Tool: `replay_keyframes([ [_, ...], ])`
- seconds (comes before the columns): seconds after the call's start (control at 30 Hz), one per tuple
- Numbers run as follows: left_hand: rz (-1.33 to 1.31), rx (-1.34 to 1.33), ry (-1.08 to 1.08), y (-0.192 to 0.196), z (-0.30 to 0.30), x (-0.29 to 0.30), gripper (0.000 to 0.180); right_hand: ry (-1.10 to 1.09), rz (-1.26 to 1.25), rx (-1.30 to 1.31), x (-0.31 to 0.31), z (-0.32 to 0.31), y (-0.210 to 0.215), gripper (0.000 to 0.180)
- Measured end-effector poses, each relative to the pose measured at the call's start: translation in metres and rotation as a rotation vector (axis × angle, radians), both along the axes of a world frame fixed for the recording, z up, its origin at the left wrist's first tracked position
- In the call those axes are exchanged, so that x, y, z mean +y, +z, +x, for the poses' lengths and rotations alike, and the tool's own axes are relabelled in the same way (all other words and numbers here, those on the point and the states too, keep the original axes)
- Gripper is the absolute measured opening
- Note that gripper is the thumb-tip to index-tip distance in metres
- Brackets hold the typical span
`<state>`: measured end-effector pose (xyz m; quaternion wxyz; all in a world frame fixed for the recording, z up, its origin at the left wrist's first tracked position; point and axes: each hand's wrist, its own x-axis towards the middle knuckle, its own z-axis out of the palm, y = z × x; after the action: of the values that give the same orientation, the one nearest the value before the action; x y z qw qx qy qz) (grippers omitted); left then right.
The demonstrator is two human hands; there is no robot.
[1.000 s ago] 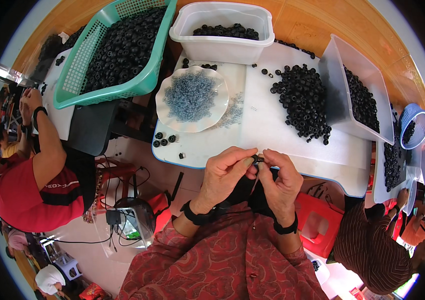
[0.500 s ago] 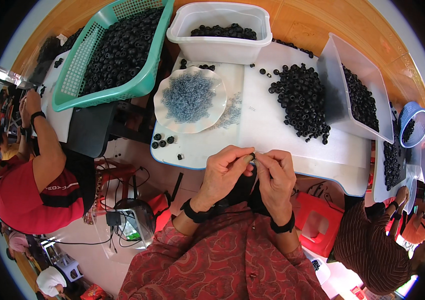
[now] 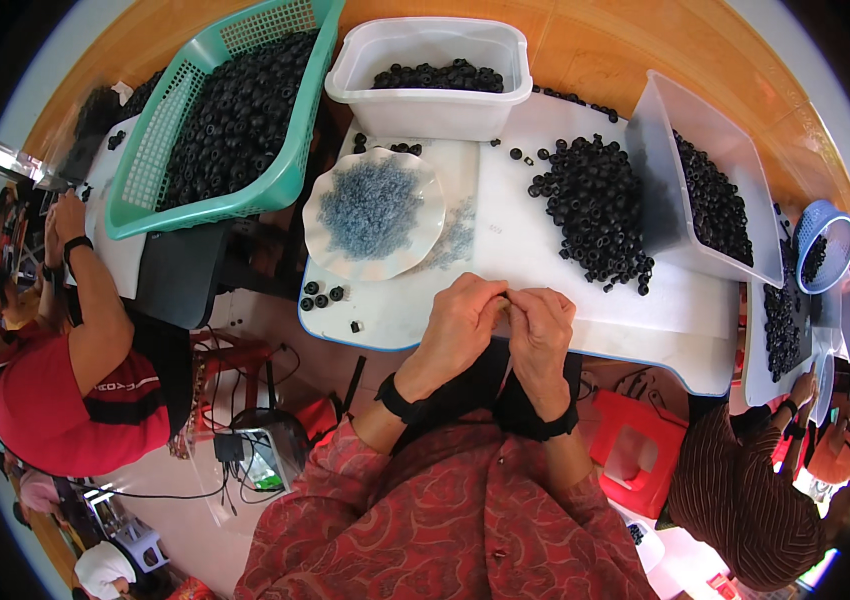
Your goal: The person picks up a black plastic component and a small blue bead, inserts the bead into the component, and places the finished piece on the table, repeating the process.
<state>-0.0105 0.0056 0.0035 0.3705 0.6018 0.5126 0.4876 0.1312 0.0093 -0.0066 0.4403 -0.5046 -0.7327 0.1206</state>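
My left hand (image 3: 463, 325) and my right hand (image 3: 541, 345) meet at the fingertips, just over the front edge of the white table (image 3: 415, 318). Each is pinched closed, thumb against fingers. Half a second ago a small black round part showed in the left pinch; the fingers now mostly cover it. What the right fingers hold, if anything, is too small to make out. Left of my hands lies a scalloped white plate (image 3: 321, 240) heaped with small translucent bluish pieces (image 3: 370, 210). Several black round parts (image 3: 321, 296) sit near the table's left corner.
Black parts form a loose pile (image 3: 595, 205) on the right of the table. A white tub (image 3: 425, 115), a clear bin (image 3: 670, 225) and a green basket (image 3: 290, 185) also hold black parts. Co-workers in a red shirt (image 3: 65, 400) and a striped top (image 3: 730, 490) sit either side.
My hands have turned slightly and drawn closer together, so the small black part is now mostly hidden by the fingers. The whole view has shifted a little.
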Motion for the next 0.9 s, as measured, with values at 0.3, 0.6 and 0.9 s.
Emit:
replay_keyframes([
  [0.3,0.06,0.1,0.026,-0.007,-0.001,0.007,0.02,-0.082,0.079,-0.034,0.007,-0.003,-0.001,0.021],
  [0.6,0.162,0.256,0.035,-0.008,0.006,0.004,0.023,-0.069,0.038,-0.015,0.007,0.002,-0.006,0.022],
  [0.9,0.247,0.28,0.108,-0.012,0.013,-0.001,0.024,-0.047,0.017,0.04,0.006,0.003,-0.007,0.023],
])
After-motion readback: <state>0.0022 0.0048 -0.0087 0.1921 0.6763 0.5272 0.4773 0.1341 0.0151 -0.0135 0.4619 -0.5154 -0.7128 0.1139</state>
